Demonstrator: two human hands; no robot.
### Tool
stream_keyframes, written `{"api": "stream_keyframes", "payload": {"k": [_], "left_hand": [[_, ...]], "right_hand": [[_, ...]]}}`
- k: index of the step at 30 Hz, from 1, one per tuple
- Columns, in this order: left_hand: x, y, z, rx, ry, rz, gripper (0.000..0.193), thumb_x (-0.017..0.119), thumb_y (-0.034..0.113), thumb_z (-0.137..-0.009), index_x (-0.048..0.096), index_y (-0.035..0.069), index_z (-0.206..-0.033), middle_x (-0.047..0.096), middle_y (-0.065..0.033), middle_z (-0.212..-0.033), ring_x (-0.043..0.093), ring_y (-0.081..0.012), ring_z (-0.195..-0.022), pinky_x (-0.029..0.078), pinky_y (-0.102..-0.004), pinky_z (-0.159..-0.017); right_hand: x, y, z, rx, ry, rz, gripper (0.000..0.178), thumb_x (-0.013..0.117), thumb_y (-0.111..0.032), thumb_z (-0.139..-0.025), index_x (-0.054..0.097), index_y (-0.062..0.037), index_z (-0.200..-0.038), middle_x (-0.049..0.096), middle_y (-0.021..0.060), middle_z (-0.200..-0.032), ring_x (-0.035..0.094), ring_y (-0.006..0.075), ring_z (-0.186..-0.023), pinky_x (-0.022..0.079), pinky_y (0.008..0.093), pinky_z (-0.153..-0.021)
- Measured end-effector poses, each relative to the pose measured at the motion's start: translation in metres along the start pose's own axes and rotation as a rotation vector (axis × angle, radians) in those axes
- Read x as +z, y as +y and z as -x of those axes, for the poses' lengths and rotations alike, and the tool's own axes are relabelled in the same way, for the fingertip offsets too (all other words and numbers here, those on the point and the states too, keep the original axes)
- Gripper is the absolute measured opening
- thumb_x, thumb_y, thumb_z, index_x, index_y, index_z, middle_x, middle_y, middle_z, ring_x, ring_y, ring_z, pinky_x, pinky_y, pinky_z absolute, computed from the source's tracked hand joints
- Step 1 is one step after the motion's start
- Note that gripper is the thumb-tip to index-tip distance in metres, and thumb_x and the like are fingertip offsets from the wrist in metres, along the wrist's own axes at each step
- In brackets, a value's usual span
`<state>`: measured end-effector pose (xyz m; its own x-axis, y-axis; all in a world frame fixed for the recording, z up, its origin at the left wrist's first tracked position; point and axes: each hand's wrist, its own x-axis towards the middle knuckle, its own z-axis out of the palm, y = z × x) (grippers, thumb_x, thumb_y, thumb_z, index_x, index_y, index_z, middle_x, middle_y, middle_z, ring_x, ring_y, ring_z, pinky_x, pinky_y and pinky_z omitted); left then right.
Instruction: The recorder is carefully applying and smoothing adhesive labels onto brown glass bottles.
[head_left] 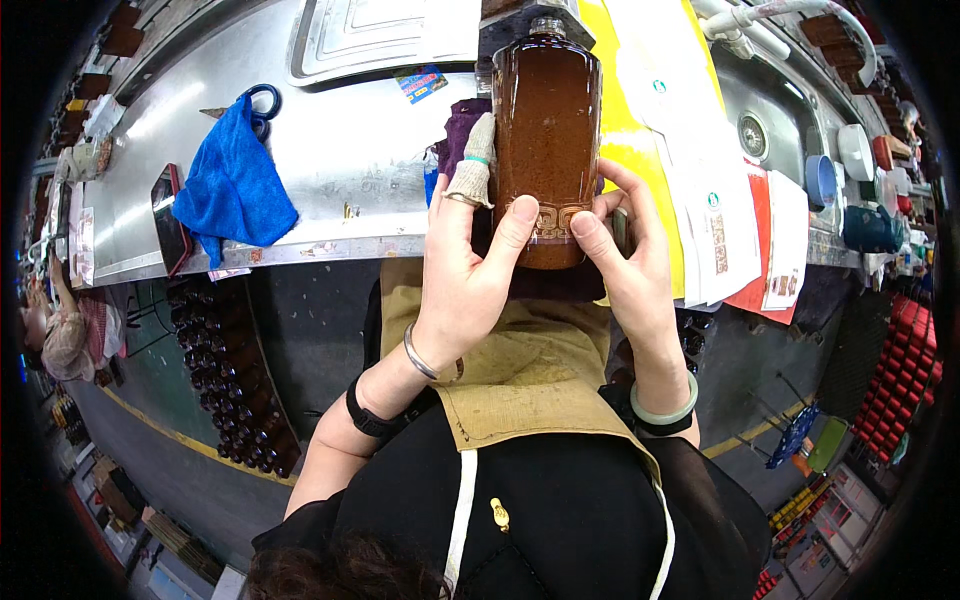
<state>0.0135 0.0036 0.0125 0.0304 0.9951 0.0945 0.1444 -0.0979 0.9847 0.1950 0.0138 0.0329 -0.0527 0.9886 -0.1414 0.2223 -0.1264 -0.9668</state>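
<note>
A flat-sided brown glass bottle [548,120] lies at the table's front edge, its neck pointing away from me. A gold pattern runs across its near end. My left hand [462,280] is closed on the bottle's left side, the thumb resting on the pattern. A knitted finger cover [477,165] with a green band is on one of its fingers. My right hand [637,265] grips the right side, thumb on the pattern's right end. Most fingertips are hidden beside or behind the glass. Dark purple cloth [460,122] shows beside the bottle and under it.
On the steel table [335,150] to the left lie a blue cloth [238,180], scissors [264,98] and a phone [171,215]. A metal tray [375,45] is at the back. Rightward are a yellow sheet [655,200], white papers [722,235] and a sink drain [753,136].
</note>
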Motion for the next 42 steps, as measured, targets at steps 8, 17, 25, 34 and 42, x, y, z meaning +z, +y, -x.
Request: {"api": "stream_keyframes", "payload": {"k": [8, 17, 25, 34, 42], "left_hand": [[-0.002, 0.005, 0.0, -0.018, -0.031, -0.002, 0.08, 0.07, 0.01, -0.098, 0.025, -0.003, -0.162, 0.041, -0.0183, -0.161, 0.042, -0.0249, -0.146, 0.033, -0.0392, -0.121], [-0.003, -0.002, 0.001, -0.001, -0.026, 0.058, 0.072, 0.061, 0.004, -0.102, 0.023, -0.001, -0.163, 0.036, -0.0166, -0.164, 0.037, -0.0242, -0.15, 0.029, -0.0392, -0.124], [-0.003, -0.006, 0.005, -0.025, -0.047, 0.098, 0.064, 0.051, 0.008, -0.108, 0.022, -0.001, -0.164, 0.034, -0.0155, -0.165, 0.036, -0.0236, -0.15, 0.027, -0.0387, -0.124], [0.003, -0.006, 0.005, -0.058, 0.055, 0.185, 0.057, 0.052, 0.019, -0.109, 0.035, -0.003, -0.158, 0.041, -0.018, -0.162, 0.038, -0.0304, -0.149, 0.018, -0.0414, -0.126], [-0.005, -0.009, 0.005, -0.022, -0.027, 0.078, 0.057, 0.041, 0.009, -0.111, 0.022, -0.002, -0.164, 0.031, -0.0153, -0.168, 0.031, -0.0226, -0.153, 0.023, -0.0378, -0.126]], "right_hand": [[-0.001, 0.0, -0.002, 0.022, -0.03, -0.043, 0.061, 0.082, -0.021, -0.092, 0.055, 0.0008, -0.141, 0.047, -0.0058, -0.088, 0.041, 0.0036, -0.075, 0.036, 0.0195, -0.068], [-0.002, -0.003, -0.003, 0.005, -0.046, 0.007, 0.059, 0.081, -0.021, -0.093, 0.056, 0.004, -0.14, 0.051, -0.0054, -0.086, 0.044, 0.0037, -0.076, 0.037, 0.019, -0.07], [-0.004, 0.002, -0.005, 0.063, -0.05, -0.116, 0.056, 0.077, -0.023, -0.097, 0.055, 0.0072, -0.139, 0.052, -0.0043, -0.087, 0.046, 0.0032, -0.076, 0.038, 0.0191, -0.069], [-0.002, 0.001, -0.005, 0.068, -0.044, -0.105, 0.057, 0.079, -0.023, -0.096, 0.055, 0.0073, -0.138, 0.052, -0.0047, -0.086, 0.046, 0.0029, -0.076, 0.037, 0.0186, -0.067], [-0.002, 0.001, -0.006, 0.045, -0.049, -0.098, 0.056, 0.077, -0.025, -0.097, 0.056, 0.0073, -0.138, 0.05, -0.0052, -0.085, 0.046, 0.0037, -0.076, 0.037, 0.0195, -0.068]]}}
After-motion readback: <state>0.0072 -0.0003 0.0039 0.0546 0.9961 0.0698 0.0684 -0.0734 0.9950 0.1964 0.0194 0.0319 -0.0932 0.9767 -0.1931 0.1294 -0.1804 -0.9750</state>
